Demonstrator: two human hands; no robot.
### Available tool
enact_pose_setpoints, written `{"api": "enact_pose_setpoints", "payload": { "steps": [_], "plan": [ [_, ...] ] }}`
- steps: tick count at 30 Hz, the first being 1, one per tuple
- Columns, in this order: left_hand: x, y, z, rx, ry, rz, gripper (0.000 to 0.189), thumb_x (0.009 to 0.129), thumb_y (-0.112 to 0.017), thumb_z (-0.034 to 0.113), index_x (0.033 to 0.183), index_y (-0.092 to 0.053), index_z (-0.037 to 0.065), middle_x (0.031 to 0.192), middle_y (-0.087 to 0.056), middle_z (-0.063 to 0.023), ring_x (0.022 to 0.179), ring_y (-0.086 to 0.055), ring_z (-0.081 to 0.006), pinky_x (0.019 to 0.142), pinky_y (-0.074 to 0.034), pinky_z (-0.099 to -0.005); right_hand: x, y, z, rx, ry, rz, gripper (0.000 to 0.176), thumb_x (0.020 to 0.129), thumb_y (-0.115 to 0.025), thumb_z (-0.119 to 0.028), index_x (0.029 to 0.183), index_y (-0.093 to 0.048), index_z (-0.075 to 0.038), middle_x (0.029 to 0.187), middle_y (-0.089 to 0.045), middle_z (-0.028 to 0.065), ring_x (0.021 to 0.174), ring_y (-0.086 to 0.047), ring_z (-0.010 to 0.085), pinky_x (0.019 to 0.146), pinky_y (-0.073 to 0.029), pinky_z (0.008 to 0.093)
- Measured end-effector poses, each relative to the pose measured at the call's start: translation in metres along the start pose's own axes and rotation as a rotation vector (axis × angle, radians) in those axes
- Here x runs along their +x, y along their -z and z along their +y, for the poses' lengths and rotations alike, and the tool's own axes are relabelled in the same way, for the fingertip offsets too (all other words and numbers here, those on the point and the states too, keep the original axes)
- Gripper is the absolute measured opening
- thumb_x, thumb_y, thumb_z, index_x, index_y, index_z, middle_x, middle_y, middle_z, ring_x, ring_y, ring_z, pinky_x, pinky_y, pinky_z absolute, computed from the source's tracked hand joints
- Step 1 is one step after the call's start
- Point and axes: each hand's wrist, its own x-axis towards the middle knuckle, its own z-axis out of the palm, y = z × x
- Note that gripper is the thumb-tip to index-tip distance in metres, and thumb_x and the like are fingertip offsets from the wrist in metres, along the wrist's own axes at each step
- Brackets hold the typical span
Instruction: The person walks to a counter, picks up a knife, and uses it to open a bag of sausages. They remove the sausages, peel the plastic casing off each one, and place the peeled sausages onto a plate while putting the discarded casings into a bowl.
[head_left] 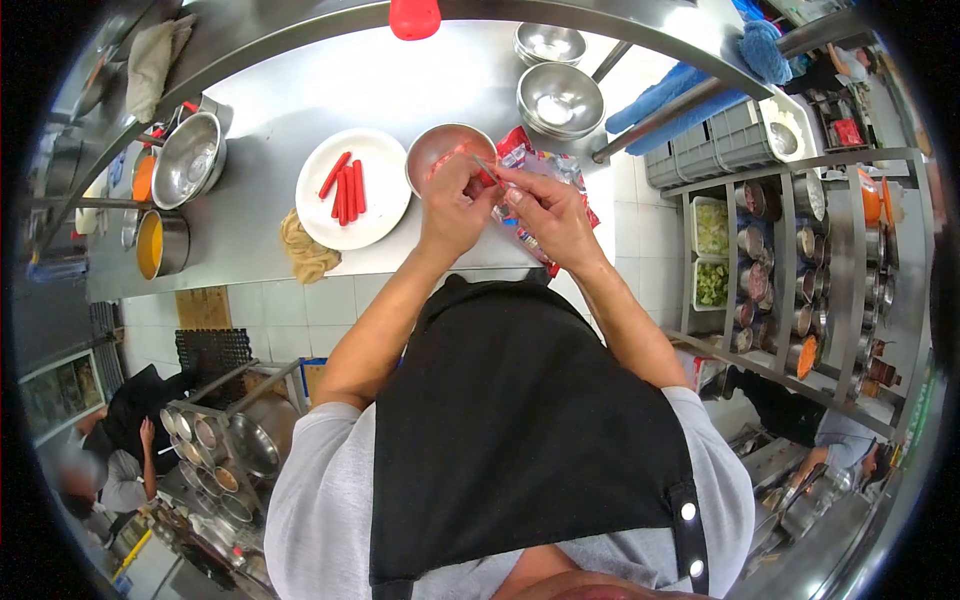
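My left hand [457,205] and my right hand [550,212] meet over the near right rim of a metal bowl [424,148]. Between their fingertips is a red stick [486,176], mostly hidden by the fingers. Both hands are closed in a pinch on it. Something red lies inside the bowl, partly covered by my left hand. Left of the bowl, a white plate [318,210] carries several slim red sticks [346,192]. A red and blue printed plastic bag [570,172] rests on the table behind and beside my right hand.
Stacked metal bowls [560,98] stand at the back right. A tan cloth [303,250] lies at the plate's near left. A pot of yellow liquid [160,245] sits near the table's left edge. An overhead shelf [330,42] crosses above. Other people work at both sides.
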Motion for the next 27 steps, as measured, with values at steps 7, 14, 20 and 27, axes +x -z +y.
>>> {"api": "enact_pose_setpoints", "payload": {
  "steps": [7,14,20,27],
  "plan": [
    [0.011,0.025,0.003,-0.298,0.094,-0.187,0.024,0.089,-0.077,0.000,0.112,-0.072,0.001,0.097,-0.070,-0.0075,0.091,-0.067,-0.0176,0.083,-0.053,-0.0297,-0.003,0.001,-0.018,0.295,-0.192,-0.022,0.038,0.109,-0.061,-0.011,0.145,-0.065,-0.002,0.086,-0.061,-0.0020,0.071,-0.050,0.0056,0.060,-0.040,0.0209],
    [0.005,0.014,0.009,-1.322,0.802,0.028,0.025,0.108,-0.056,0.016,0.127,-0.064,0.002,0.101,-0.070,-0.0067,0.089,-0.066,-0.0182,0.080,-0.054,-0.0320,0.009,0.002,-0.003,0.336,-0.275,0.001,0.040,0.110,-0.058,-0.012,0.149,-0.061,0.000,0.080,-0.056,-0.0018,0.058,-0.046,0.0075,0.049,-0.034,0.0239],
    [0.000,0.016,-0.030,-1.419,0.882,0.095,0.025,0.111,-0.051,0.021,0.123,-0.062,0.002,0.098,-0.069,-0.0086,0.083,-0.064,-0.0202,0.070,-0.052,-0.0357,0.009,-0.005,0.018,0.326,-0.342,-0.012,0.041,0.110,-0.057,-0.012,0.149,-0.060,0.000,0.082,-0.058,-0.0002,0.058,-0.047,0.0079,0.048,-0.035,0.0237],
    [0.006,0.020,-0.049,-1.370,1.012,0.360,0.031,0.115,-0.049,0.029,0.122,-0.061,0.001,0.116,-0.066,-0.0133,0.107,-0.063,-0.0272,0.095,-0.054,-0.0454,0.015,-0.009,0.030,0.298,-0.373,-0.061,0.044,0.110,-0.058,-0.015,0.151,-0.058,-0.001,0.086,-0.058,0.0006,0.058,-0.047,0.0080,0.047,-0.035,0.0248]
  ]
}}
